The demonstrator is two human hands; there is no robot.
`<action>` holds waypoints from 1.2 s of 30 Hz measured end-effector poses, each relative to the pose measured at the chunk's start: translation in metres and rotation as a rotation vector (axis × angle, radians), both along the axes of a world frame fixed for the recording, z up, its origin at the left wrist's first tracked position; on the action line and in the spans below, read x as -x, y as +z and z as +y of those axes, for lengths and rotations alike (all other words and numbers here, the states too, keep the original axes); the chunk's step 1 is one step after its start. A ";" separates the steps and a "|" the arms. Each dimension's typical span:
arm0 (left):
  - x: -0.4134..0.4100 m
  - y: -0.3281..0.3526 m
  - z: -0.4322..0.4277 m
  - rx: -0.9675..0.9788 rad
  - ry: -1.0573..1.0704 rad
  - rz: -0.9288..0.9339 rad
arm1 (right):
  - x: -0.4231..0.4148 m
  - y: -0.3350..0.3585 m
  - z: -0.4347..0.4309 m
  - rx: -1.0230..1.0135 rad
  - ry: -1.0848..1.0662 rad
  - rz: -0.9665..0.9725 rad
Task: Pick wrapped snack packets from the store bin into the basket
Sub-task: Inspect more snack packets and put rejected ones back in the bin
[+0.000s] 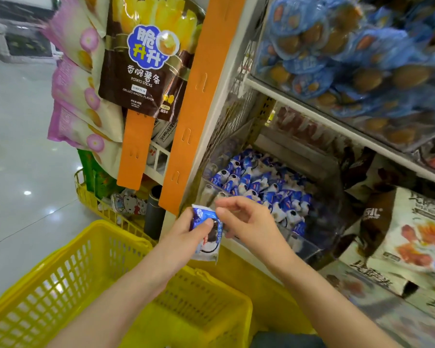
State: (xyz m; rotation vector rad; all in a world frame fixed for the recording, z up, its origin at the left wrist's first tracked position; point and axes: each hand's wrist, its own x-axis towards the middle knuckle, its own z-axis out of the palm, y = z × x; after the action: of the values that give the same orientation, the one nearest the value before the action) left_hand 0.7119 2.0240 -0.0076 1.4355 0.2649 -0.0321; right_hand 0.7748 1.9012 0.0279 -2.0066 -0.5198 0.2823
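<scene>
Low on the L is my yellow basket (68, 267), sitting on the floor below my arms. Above it hang pink snack bags (78, 79) and a brown potato sticks bag (143, 64), w/ an orange strip (201, 96) next to them. My L hand (183, 232) grips one blue & white snack packet (207, 237), thumb across its front, up over the far edge of the basket and just in front of the shelf. My R hand (246, 219) is just beside it, fingers loose and bent, tips by the packet's top corner; can't tell if they touch. So the hands are close together. Behind the R hand is the clear bin (309, 247), full of the same kind of packets (259, 187). Up top R are blurry blue packs (349, 54), and low R some big bags (412, 229).
</scene>
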 end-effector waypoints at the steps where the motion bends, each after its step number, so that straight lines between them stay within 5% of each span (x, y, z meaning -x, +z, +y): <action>1: 0.001 -0.001 0.000 0.006 -0.001 -0.015 | 0.000 -0.002 -0.002 -0.036 -0.012 0.093; 7: 0.001 -0.010 0.002 -0.015 -0.046 -0.016 | -0.007 -0.005 -0.014 -0.137 0.003 0.441; 20: -0.006 -0.019 -0.006 -0.088 0.120 -0.173 | -0.005 -0.020 -0.015 -0.032 -0.006 0.116; 28: 0.000 -0.021 -0.010 -0.202 0.148 -0.223 | -0.005 -0.026 -0.015 0.065 0.048 0.099; 36: -0.005 -0.025 -0.008 -0.218 0.173 -0.152 | 0.002 -0.031 -0.014 0.235 0.173 -0.534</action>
State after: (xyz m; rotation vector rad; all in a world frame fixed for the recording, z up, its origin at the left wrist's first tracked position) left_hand 0.7170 2.0161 -0.0328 1.6172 0.2722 0.2533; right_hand 0.7724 1.8869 -0.0031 -2.2715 -1.0386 -0.1034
